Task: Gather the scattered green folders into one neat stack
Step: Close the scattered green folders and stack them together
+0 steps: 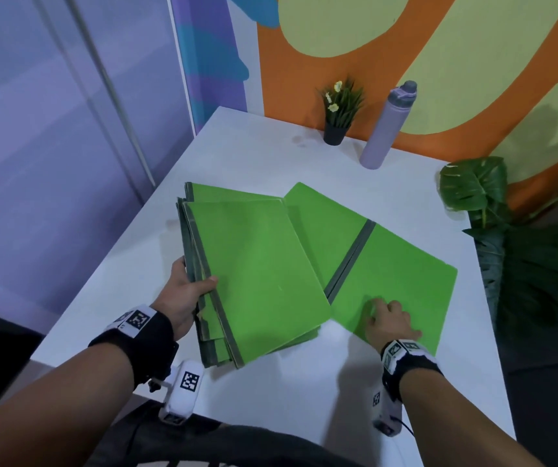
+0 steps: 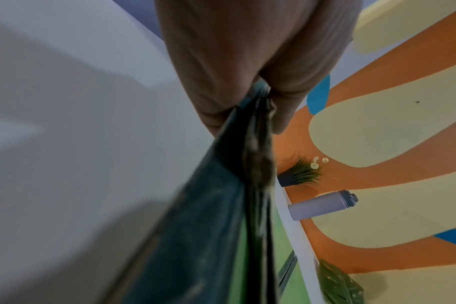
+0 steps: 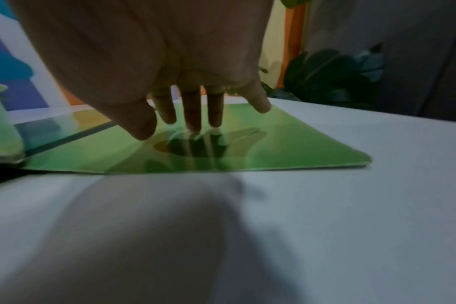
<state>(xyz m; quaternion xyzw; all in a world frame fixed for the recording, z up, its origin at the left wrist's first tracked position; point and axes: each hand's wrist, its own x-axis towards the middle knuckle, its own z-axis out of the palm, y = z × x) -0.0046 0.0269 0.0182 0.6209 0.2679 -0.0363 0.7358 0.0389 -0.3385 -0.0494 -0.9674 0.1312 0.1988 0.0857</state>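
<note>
Stack of green folders [image 1: 260, 274] with dark grey spines, roughly squared, edges fanned at the far left corner. Beside it, touching, perhaps tucked slightly under, a single green folder [image 1: 395, 274] lying flat, angled, spine diagonal.

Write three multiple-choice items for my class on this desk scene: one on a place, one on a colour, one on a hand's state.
1. Where does the bottle stand?
A. beside the small potted plant
B. on the folders
C. on the floor

2. What colour is the bottle?
A. red
B. lilac
C. black

3. What is the left hand doing?
A. hanging idle
B. pointing
C. gripping the pile of folders by its edge

Answers: 1 A, both stand at the table's far edge; 2 B, its body is pale purple; 3 C, thumb on top, fingers beneath.
</note>
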